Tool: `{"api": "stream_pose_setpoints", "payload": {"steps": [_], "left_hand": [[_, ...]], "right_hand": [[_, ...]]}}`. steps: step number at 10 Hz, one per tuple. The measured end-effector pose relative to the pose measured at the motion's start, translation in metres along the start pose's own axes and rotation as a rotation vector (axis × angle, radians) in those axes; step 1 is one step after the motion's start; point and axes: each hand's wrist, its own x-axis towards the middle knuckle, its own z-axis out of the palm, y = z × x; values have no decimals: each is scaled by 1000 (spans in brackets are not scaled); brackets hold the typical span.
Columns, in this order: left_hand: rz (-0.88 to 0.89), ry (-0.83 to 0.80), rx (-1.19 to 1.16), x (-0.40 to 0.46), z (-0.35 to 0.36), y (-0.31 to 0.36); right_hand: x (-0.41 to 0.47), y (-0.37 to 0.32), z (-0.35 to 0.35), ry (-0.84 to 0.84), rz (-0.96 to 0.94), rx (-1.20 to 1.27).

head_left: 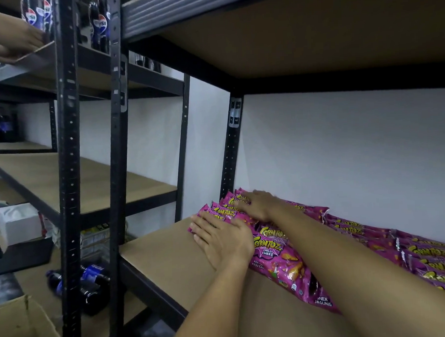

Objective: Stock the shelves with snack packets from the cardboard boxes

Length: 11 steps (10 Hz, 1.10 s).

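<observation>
Nearest us, a cardboard box (21, 331) stands open by the rack. On the smooth brown shelf (164, 256) our left hand (221, 239) lies flat, fingers straight, against the edge of the glossy pink snack packets (280, 255). Our right hand (256, 204) presses flat on the far packets, gripping nothing. One crinkly overlapping row is laid; we judge much shelf remains unfilled.

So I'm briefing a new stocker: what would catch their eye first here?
The bright pink snack packets lie in overlapping rows along the wooden shelf, against the white wall. Both hands lie flat on them: the left hand at the near edge, the right hand farther back. At upper left, dark cola bottles stand on a higher shelf.
</observation>
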Motion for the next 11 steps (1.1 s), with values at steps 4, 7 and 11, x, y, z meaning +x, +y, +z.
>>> {"api": "stream_pose_setpoints", "payload": {"steps": [4, 7, 11], "left_hand": [[36, -63, 44, 2, -3, 0], [64, -53, 68, 3, 2, -3], [90, 12, 11, -2, -5, -5]], "right_hand": [[23, 9, 4, -167, 60, 47], [38, 12, 8, -129, 125, 32], [-18, 21, -20, 89, -13, 74]]}}
